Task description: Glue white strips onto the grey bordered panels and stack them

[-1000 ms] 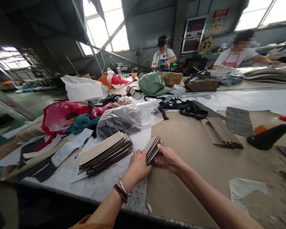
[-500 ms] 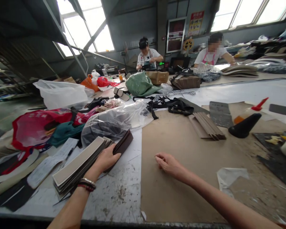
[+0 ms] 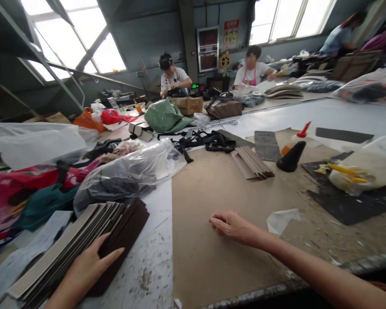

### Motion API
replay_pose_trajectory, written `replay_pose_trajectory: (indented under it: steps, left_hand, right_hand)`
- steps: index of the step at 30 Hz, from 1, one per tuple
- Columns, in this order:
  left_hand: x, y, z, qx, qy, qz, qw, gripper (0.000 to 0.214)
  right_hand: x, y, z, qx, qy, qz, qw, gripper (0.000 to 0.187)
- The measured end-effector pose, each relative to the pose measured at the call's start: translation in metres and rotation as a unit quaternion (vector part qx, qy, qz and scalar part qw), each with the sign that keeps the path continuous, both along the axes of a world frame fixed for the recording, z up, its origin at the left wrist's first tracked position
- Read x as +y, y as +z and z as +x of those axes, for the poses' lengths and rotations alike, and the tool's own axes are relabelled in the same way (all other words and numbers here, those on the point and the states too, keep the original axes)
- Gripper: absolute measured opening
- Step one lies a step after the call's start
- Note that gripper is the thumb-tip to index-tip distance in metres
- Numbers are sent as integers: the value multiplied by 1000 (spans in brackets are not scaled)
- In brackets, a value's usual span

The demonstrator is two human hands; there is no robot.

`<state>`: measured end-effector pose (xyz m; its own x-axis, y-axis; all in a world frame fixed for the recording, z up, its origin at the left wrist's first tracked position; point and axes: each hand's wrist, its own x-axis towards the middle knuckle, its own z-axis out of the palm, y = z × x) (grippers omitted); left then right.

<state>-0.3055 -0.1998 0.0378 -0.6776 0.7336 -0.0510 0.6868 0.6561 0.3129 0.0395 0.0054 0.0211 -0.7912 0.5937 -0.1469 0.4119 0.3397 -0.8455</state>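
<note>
My left hand (image 3: 86,268) lies flat, fingers stretched out, on a slanted stack of long grey-and-brown card strips (image 3: 83,240) at the lower left of the table. My right hand (image 3: 233,225) rests on the brown board (image 3: 212,193) in front of me, fingers curled loosely under, nothing visible in it. A small clear scrap of plastic (image 3: 281,219) lies just right of that hand.
A second fan of brown strips (image 3: 251,162), a black cone (image 3: 291,156), a glue bottle (image 3: 296,137) and black straps (image 3: 212,140) lie farther back. Plastic bags (image 3: 128,171) crowd the left. A black mat with a white bag (image 3: 366,169) sits right. Other people work at the far end.
My left hand set the small bundle onto the big stack and now lies flat on it. My right hand let go and rests on the board. The view swung right.
</note>
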Motion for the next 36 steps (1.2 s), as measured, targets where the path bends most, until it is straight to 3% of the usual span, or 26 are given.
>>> replay_pose_trajectory:
  steps: [2,5,7,14,21,27,32,36]
  left_hand:
    - [-6,-13,0,113,-20,-4,993,80]
    - [-9,-28,13,288,-83,21,954,66]
    - [-9,-35,24,344,-116,44,931,59]
    - [-9,-44,39,409,-127,102,898,53]
    - [7,-45,49,391,-145,136,899,49]
    - [42,-37,53,337,-162,191,908,45]
    - [54,-30,46,274,-134,235,923,50]
    - [54,-25,26,215,-69,266,937,52]
  right_hand:
    - [-1,1,6,8,0,-13,1000,26]
    - [-2,3,16,9,-9,-25,1000,27]
    - [0,3,24,3,-18,-19,1000,27]
    - [15,5,51,-13,-41,14,999,33]
    - [26,4,50,-24,-31,64,997,38]
    - [53,9,-7,-11,-4,81,997,31]
    - [92,32,-95,0,-41,50,998,18]
    - [123,51,-166,23,-68,77,994,31]
